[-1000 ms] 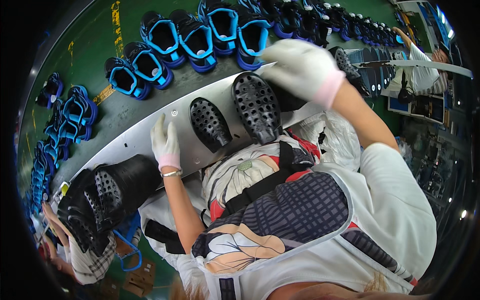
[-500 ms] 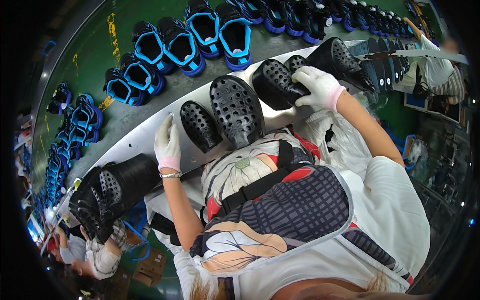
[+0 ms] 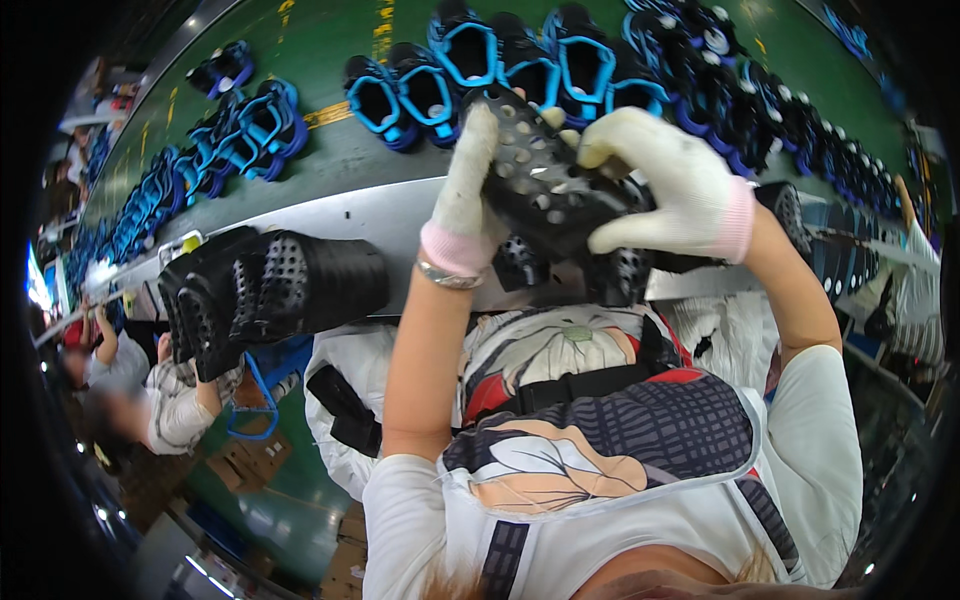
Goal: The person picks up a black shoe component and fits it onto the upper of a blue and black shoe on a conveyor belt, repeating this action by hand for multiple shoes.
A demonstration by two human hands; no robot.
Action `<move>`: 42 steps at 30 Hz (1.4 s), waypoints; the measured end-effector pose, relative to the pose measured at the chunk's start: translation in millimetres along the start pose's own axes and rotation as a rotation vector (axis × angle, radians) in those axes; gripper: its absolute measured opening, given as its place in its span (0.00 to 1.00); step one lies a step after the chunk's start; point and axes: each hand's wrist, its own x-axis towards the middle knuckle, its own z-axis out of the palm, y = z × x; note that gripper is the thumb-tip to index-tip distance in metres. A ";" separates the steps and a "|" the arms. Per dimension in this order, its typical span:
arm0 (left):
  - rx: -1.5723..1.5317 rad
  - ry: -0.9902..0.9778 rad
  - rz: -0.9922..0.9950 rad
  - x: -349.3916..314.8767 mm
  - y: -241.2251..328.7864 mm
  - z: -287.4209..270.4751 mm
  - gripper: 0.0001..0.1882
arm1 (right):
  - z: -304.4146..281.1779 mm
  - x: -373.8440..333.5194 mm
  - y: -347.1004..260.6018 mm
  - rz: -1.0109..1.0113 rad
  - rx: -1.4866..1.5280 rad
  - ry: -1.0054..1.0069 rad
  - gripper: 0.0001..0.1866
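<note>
Both hands in white knit gloves hold a black perforated foam clog point(image 3: 545, 195) raised above the grey metal surface point(image 3: 370, 215): the left hand point(image 3: 468, 195) has its grip clamped along the clog's left edge, and the right hand point(image 3: 668, 185) is clamped over its top and right side. A stack of black perforated clogs point(image 3: 270, 290) lies on the surface to the left, and rows of blue-trimmed black shoes point(image 3: 520, 60) stand on the green belt point(image 3: 330, 40) beyond.
</note>
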 end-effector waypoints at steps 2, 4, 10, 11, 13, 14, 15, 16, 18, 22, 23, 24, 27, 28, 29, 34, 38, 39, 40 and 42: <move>-0.175 0.062 0.046 4.7 20.3 -19.0 0.25 | 20.4 37.4 -10.5 0.141 0.106 -0.039 0.28; -0.145 0.174 0.205 5.3 23.8 -47.3 0.25 | 42.4 61.9 -4.8 0.186 0.114 -0.100 0.29; -0.027 0.449 0.356 29.5 39.1 -126.9 0.20 | 89.6 127.9 -17.7 0.455 0.178 -0.369 0.35; -0.059 0.485 0.369 38.1 40.6 -130.8 0.20 | 101.6 135.5 -13.8 0.501 0.164 -0.346 0.28; 0.133 0.640 0.516 48.0 45.7 -131.2 0.19 | 119.7 146.5 -4.2 0.430 0.090 -0.251 0.25; 0.197 0.728 0.509 51.7 50.1 -138.7 0.21 | 126.3 154.2 -0.8 0.410 0.009 -0.260 0.23; 0.206 0.741 0.485 56.9 53.5 -154.1 0.21 | 130.5 164.0 1.8 0.389 -0.071 -0.270 0.22; 0.371 0.795 0.423 53.9 57.7 -167.4 0.20 | 131.0 175.7 4.0 0.395 -0.198 -0.325 0.22; 0.742 0.874 0.458 56.1 57.7 -179.2 0.17 | 126.4 196.8 13.0 0.437 -0.320 -0.324 0.23; 1.346 0.816 0.715 50.6 43.7 -197.6 0.14 | 117.8 249.6 24.9 0.460 -0.460 -0.520 0.23; 1.363 0.807 0.683 52.0 39.6 -201.4 0.14 | 119.8 263.8 21.3 0.478 -0.478 -0.589 0.23; 1.380 0.796 0.672 54.0 38.8 -205.8 0.15 | 126.4 275.1 24.4 0.467 -0.562 -0.608 0.23; 1.455 0.758 0.773 55.8 37.4 -212.9 0.16 | 155.9 295.9 24.6 0.380 -0.644 -0.510 0.21; 1.482 0.713 0.814 57.9 37.2 -216.5 0.18 | 164.3 301.6 24.5 0.380 -0.647 -0.498 0.20; 1.489 0.695 0.710 59.5 37.7 -208.5 0.17 | 174.9 302.7 34.0 0.360 -0.656 -0.420 0.18; 1.670 0.704 0.170 78.4 47.7 -205.5 0.15 | 215.1 318.7 59.6 0.468 -0.663 -0.349 0.11; 1.580 0.816 -0.159 96.1 63.0 -207.1 0.15 | 223.4 335.4 72.4 0.583 -0.550 -0.392 0.14; 1.629 0.785 -0.227 102.2 64.9 -212.7 0.14 | 221.5 342.7 65.6 0.610 -0.504 -0.426 0.16; 1.677 0.753 -0.295 107.4 66.4 -217.9 0.14 | 217.2 350.7 59.6 0.686 -0.451 -0.517 0.18; 1.701 0.658 -0.502 114.3 76.7 -211.0 0.17 | 214.9 347.0 62.2 0.621 -0.415 -0.447 0.18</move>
